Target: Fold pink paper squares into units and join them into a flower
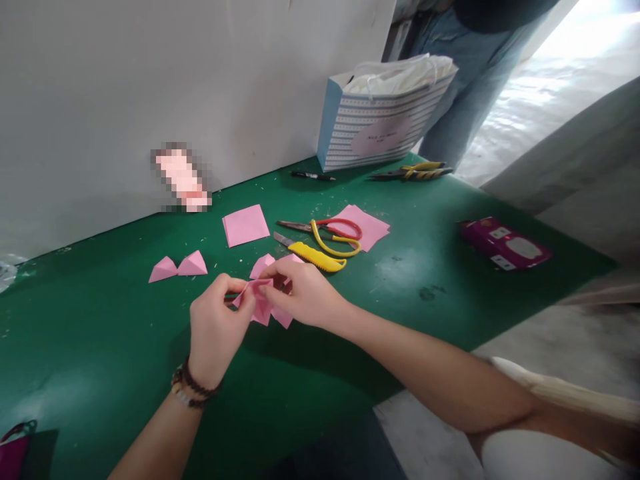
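Observation:
My left hand (217, 327) and my right hand (300, 293) pinch a folded sheet of pink paper (260, 300) between their fingertips, above the green table (100, 333). Part of the paper is hidden by my fingers. Two folded pink triangular pieces (163, 269) (193, 265) lie left of my hands. A flat pink square (245, 225) lies beyond them, and a second pink sheet (365, 227) lies partly under red-and-yellow scissors (325, 233). A yellow utility knife (315, 257) lies close to my right hand.
Yellow-handled pliers (415, 171) and a black marker (313, 175) lie by the white wall. A striped paper bag (375, 120) stands at the far edge, with a standing person in jeans (475, 73) behind it. A purple box (505, 243) lies on the right.

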Available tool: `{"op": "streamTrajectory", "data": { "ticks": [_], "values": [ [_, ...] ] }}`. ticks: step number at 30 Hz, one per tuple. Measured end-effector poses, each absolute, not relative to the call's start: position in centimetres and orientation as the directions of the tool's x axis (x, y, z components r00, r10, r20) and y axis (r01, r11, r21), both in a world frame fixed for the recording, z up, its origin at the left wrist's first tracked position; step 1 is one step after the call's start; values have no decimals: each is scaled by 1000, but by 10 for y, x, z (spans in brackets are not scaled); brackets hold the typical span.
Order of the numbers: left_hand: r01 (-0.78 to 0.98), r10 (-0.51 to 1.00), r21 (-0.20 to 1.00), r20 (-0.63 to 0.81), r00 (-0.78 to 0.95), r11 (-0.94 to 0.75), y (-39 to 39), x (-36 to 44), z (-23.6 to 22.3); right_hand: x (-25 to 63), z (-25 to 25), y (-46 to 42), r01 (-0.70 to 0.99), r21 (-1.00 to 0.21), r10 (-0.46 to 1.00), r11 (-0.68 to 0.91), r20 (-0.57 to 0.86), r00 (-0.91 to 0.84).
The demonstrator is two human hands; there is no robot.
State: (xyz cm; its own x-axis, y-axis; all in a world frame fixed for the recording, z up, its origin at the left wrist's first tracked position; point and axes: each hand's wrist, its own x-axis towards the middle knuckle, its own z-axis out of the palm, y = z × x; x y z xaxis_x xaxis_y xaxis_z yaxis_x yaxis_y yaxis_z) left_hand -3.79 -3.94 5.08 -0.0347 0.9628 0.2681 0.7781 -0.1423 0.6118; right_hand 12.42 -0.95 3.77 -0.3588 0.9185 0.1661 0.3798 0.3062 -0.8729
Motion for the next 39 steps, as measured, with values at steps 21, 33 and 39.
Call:
{"op": "streamTrajectory", "data": {
  "ticks": [21,33,39],
  "values": [
    [714,990,687,106,88,-137,-38,-43,50,120,26,-13,587,-566,814,579,358,-457],
    [644,995,763,-9,96,-56,-35,-42,57,123,29,-8,602,-600,849,527,340,-404],
    [720,995,687,48,88,-97,-35,-44,55,124,32,-8,592,-631,860,501,286,-423]
  ]
}}
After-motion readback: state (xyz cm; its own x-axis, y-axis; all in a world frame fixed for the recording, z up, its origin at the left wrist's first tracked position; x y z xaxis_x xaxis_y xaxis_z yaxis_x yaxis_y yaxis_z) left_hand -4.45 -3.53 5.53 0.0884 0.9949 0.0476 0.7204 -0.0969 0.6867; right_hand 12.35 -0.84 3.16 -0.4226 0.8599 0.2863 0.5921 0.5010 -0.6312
